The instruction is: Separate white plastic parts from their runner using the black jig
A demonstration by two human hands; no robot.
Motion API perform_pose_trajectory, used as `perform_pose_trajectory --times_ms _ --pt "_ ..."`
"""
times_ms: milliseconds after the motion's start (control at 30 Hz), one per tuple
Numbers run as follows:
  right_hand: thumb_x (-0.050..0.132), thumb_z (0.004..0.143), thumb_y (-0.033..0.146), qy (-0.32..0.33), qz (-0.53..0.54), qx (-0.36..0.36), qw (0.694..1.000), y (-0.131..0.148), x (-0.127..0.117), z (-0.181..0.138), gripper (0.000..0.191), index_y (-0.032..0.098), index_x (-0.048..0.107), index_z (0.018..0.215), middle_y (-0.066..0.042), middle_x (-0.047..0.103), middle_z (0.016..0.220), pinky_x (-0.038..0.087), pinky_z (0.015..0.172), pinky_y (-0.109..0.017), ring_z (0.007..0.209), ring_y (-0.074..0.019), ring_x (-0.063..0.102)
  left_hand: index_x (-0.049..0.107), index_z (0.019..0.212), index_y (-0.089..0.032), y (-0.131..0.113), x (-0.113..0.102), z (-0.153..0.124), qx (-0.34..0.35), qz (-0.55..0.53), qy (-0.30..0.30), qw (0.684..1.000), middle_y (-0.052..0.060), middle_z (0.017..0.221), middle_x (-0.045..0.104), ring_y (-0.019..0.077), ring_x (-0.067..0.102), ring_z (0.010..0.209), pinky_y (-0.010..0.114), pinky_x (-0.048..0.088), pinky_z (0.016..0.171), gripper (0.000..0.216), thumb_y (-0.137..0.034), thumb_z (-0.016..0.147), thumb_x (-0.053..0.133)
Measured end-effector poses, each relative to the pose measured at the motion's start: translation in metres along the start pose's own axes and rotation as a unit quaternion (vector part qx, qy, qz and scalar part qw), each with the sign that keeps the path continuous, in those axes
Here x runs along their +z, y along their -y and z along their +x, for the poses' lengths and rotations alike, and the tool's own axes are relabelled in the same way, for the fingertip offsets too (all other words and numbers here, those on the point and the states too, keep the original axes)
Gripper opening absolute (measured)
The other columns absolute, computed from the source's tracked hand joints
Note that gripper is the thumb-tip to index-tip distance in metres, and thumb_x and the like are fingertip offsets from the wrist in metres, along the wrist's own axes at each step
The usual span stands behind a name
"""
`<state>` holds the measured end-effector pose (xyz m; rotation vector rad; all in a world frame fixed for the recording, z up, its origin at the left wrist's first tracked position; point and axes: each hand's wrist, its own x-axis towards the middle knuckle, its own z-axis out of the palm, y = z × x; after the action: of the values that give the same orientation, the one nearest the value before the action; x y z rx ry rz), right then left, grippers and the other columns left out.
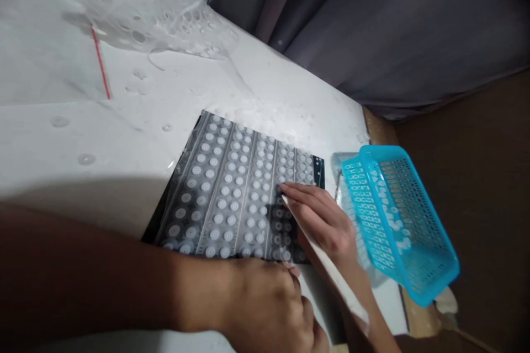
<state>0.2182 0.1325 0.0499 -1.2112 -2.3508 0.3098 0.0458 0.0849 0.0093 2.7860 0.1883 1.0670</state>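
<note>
A dark board (318, 168) lies slanted on the white table, covered by rows of small white round pieces (227, 178) with pale lines between the bands. My right hand (327, 220) is over the board's right part, its fingers closed at the end of a long, thin white strip (331, 270). That strip runs back along the palm and wrist. At the near edge of the board, my left hand (269, 303) is curled closed, back of the hand up. What its fingers hold, if anything, is hidden.
Right of the board stands a blue plastic basket (430, 226) with small white pieces inside, at the table's edge. Crumpled clear perforated plastic (144, 0) is heaped at the far left, near a red line (100, 63). Loose discs (86, 159) lie on the table (136, 160). Dark curtain (372, 27) hangs behind.
</note>
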Motion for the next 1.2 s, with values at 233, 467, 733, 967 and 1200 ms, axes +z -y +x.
perform_pose_trajectory --times_ms 233,467,733,967,1200 --pt "0.066 0.102 0.013 -0.104 0.09 0.164 0.977 0.003 0.013 0.003 0.017 0.026 0.074 0.095 -0.003 0.085 0.112 0.066 0.089 -0.043 0.102 -0.0241 0.081 0.064 0.08 -0.022 -0.001 -0.001 0.002 -0.017 -0.01 -0.001 1.0 0.002 0.066 0.068 0.0224 0.067 0.063 0.036 0.05 0.051 0.008 -0.019 0.082 0.071" --pt "0.078 0.098 0.026 -0.149 0.208 0.25 0.934 -0.008 0.013 0.006 0.018 0.023 0.069 0.082 -0.006 0.085 0.109 0.065 0.091 -0.044 0.104 -0.0265 0.081 0.066 0.086 -0.022 0.003 0.0 0.002 -0.006 -0.03 0.022 0.999 0.001 0.065 0.068 0.0217 0.066 0.059 0.036 0.046 0.05 0.008 -0.022 0.084 0.074" --pt "0.074 0.1 0.023 -0.086 0.156 0.227 0.957 -0.006 0.009 0.006 0.02 0.026 0.067 0.082 -0.002 0.084 0.115 0.064 0.095 -0.045 0.106 -0.0254 0.08 0.069 0.09 -0.021 0.003 -0.001 0.001 -0.004 -0.033 0.005 0.999 0.0 0.067 0.07 0.0223 0.067 0.061 0.039 0.051 0.053 0.006 -0.022 0.084 0.072" --pt "0.056 0.104 0.007 -0.014 -0.005 0.05 0.999 -0.004 0.007 0.008 0.027 0.027 0.074 0.103 -0.004 0.08 0.13 0.063 0.1 -0.047 0.119 -0.0261 0.075 0.068 0.087 -0.021 0.003 -0.003 0.002 -0.008 -0.032 0.012 0.999 0.001 0.067 0.069 0.0229 0.068 0.061 0.039 0.051 0.051 0.006 -0.024 0.085 0.073" --pt "0.065 0.104 0.017 -0.109 0.05 0.184 0.976 -0.001 0.013 0.017 0.018 0.026 0.073 0.091 -0.002 0.084 0.111 0.065 0.085 -0.039 0.099 -0.0231 0.081 0.069 0.085 -0.021 0.004 -0.005 0.003 0.0 -0.042 0.027 0.999 0.001 0.064 0.066 0.0213 0.065 0.059 0.037 0.047 0.052 0.004 -0.023 0.085 0.072"
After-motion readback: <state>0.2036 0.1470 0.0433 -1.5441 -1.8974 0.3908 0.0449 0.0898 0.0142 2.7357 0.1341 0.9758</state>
